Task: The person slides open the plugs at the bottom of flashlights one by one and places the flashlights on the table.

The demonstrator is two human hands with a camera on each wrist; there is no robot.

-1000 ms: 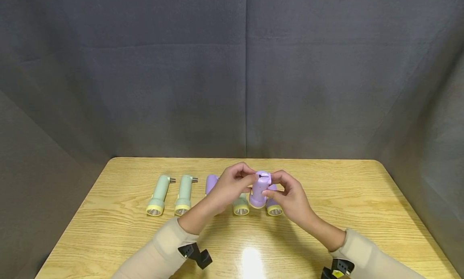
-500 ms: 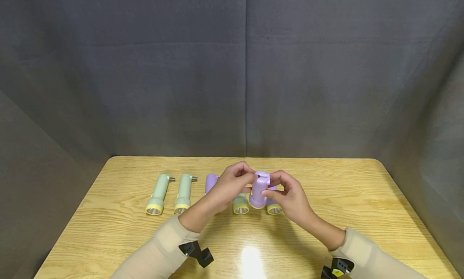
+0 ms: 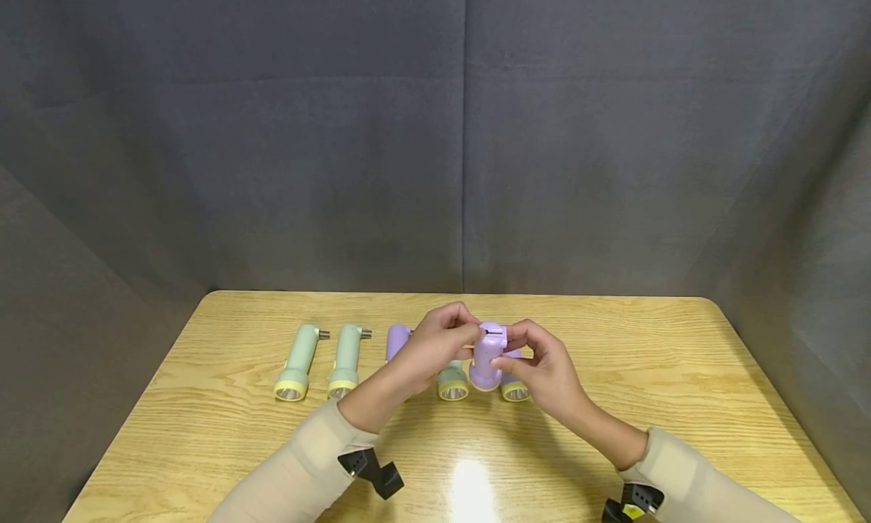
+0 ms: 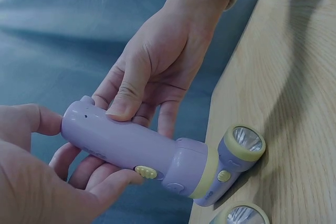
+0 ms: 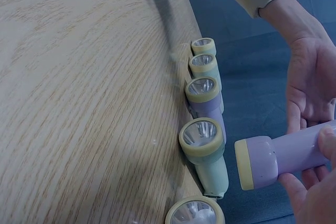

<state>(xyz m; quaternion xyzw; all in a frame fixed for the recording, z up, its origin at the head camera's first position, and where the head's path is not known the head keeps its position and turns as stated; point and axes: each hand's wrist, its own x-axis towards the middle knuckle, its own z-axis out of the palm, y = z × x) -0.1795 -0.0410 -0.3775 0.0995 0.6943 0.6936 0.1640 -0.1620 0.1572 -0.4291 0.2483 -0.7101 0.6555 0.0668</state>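
Both hands hold a purple flashlight (image 3: 486, 360) with a yellow lens ring above the table, lens end down, its tail with a dark slot facing up. My left hand (image 3: 432, 349) grips it from the left; in the left wrist view its thumb lies beside the yellow switch (image 4: 146, 172) and a fingertip touches the tail end. From the other side my right hand (image 3: 544, 366) pinches the body between thumb and fingers. Behind the held flashlight lies another purple flashlight (image 3: 515, 387), partly covered. A green flashlight (image 3: 452, 383) lies to its left, half hidden by the left hand.
Two green flashlights, an outer one (image 3: 298, 363) and an inner one (image 3: 347, 357), lie at the left with metal prongs sticking out. A purple flashlight (image 3: 398, 341) lies partly behind the left forearm. Grey cloth (image 3: 340, 168) walls stand round the wooden table (image 3: 646, 357).
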